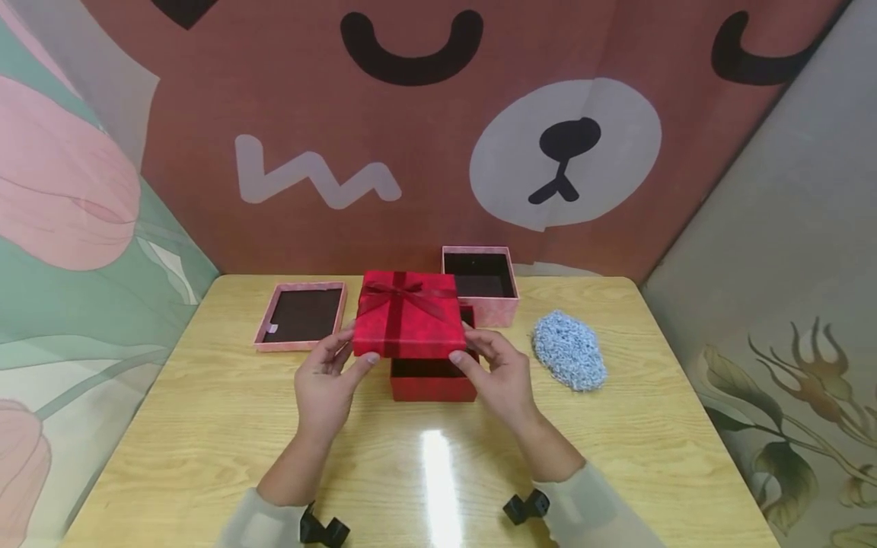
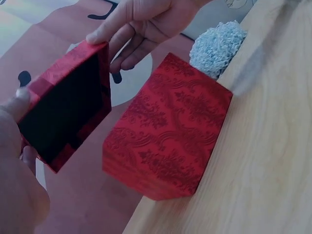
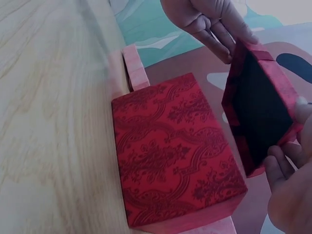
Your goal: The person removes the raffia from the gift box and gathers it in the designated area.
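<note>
Over the red box, your left fingers and right fingers pinch the lid at opposite sides, the proper hold for seemingly light, stiff card.

- Left of frame: tilted red lid, dark inside showing, held by the left hand, lower left, and the right hand, top.
- Centre: patterned red box on wooden table.
- Upper right: fluffy pale-blue bundle, perhaps yarn, too dim to be sure.

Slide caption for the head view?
Left hand and right hand hold a ribboned red lid above an open red box.
</note>
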`<action>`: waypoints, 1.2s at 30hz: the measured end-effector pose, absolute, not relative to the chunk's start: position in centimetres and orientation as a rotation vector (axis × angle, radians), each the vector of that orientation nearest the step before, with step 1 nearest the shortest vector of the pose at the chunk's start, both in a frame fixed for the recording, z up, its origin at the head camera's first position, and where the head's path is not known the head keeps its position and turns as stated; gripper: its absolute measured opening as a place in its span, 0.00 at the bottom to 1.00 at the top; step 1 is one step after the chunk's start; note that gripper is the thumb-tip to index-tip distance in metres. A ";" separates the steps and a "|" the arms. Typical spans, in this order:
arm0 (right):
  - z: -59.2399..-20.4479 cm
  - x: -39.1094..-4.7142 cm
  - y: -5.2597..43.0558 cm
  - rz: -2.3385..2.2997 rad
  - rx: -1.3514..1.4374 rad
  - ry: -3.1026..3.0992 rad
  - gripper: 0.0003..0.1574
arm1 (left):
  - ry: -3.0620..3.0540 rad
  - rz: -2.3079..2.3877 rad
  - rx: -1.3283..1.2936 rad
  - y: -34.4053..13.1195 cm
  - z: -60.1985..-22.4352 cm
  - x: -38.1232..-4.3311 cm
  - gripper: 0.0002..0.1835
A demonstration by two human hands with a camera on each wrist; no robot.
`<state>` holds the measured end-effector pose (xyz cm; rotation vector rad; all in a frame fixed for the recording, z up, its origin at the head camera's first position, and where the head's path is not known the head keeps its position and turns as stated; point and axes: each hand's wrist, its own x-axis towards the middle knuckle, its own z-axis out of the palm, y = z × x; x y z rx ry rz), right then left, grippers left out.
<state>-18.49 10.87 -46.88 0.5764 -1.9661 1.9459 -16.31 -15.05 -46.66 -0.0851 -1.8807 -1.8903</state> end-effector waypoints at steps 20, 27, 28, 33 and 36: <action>-45.8 -18.6 10.3 1.926 0.829 -1.874 0.34 | -1.650 -1.902 -0.570 -16.2 -46.1 -16.3 0.42; -45.7 -18.8 9.9 1.941 0.909 -1.828 0.32 | -1.686 -1.833 -0.573 -16.7 -45.6 -16.4 0.46; -45.6 -18.8 9.8 1.937 0.919 -1.825 0.32 | -1.674 -1.833 -0.585 -16.8 -45.6 -16.4 0.45; -45.5 -18.7 9.3 1.909 0.942 -1.861 0.34 | -1.654 -1.831 -0.615 -17.8 -45.5 -16.4 0.45; -45.4 -18.5 8.8 1.924 0.962 -1.887 0.35 | -1.674 -1.825 -0.589 -18.5 -45.5 -16.2 0.45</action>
